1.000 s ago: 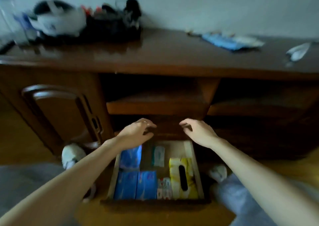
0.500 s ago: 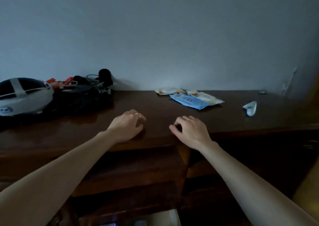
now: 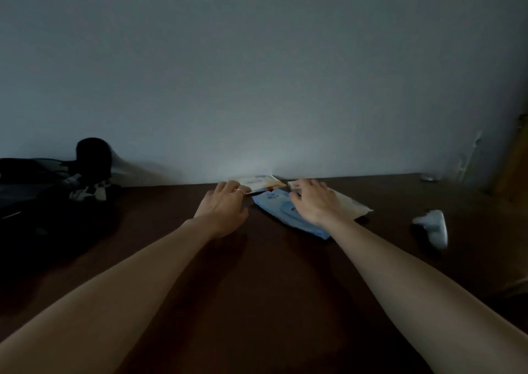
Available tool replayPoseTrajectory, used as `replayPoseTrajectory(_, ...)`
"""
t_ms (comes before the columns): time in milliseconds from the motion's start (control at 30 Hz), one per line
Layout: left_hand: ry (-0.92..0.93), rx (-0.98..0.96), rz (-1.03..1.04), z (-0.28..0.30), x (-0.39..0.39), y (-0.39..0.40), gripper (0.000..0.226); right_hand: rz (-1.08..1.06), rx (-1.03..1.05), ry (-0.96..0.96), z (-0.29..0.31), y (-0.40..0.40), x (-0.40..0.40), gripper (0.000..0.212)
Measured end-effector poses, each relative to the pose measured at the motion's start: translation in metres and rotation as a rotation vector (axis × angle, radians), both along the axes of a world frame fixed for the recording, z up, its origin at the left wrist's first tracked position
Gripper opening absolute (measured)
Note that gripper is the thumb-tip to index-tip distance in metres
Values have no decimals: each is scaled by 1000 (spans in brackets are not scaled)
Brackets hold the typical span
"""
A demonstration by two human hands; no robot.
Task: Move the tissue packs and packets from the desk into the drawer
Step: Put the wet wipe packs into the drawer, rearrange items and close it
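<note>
blue pack [image 3: 288, 216] flat on desk [image 3: 257, 288], 2 pale packets [image 3: 261, 181] beside

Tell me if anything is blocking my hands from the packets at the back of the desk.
Nothing visible does. The left hand reaches the pale cream packet with orange edge, and the right hand rests over the flat blue tissue pack and the long cream packet. The white handheld device lies off to the right.

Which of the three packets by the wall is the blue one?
The blue packet is the middle one, nearest the desk's front edge, partly under the right hand. The two pale packets flank it.
</note>
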State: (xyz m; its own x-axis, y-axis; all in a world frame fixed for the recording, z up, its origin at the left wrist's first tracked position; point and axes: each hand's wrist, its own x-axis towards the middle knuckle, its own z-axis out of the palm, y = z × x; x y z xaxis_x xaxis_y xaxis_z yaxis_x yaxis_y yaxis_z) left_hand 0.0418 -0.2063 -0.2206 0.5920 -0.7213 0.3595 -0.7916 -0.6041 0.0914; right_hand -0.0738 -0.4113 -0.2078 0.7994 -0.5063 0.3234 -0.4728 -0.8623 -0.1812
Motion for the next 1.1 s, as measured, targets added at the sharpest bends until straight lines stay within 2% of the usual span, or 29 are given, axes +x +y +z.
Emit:
replayPoseTrajectory(100,49,-45,18,-9,43,-40,59,-23,-24,75,10,-34,54,55)
replayPoseTrajectory(267,169,67,76,-38,95,-72,51,-150,73,333,-16,-71,127,76)
replayPoseTrajectory(367,122,98,111,-35,96,-72,54,-102,18,401,-17,-66,142,62)
replayPoseTrajectory(467,58,141,116,-25,86,-51,54,-27,142,344,-3,-51,140,54)
replayPoseTrajectory(567,60,175,115,-18,70,-2,48,41,256,352,-5,-10,124,56)
replayPoseTrajectory(667,117,139,140,-14,43,68,42,143,270,354,-7,51,101,56)
replayPoseTrajectory(800,100,102,220,-11,-16,166,42,268,191,311,-15,138,48,61)
replayPoseTrajectory(867,31,91,233,-12,-54,208,43,314,144,319,-18,173,14,62)
replayPoseTrajectory(933,-61,39,234,-16,-94,245,51,373,138,301,-18,203,-19,59)
replayPoseTrajectory(1033,-102,-25,241,-27,-156,290,83,510,190,201,-26,246,-74,53)
replayPoseTrajectory(1100,-149,50,261,-34,-190,311,102,570,249,96,-34,270,-115,52)
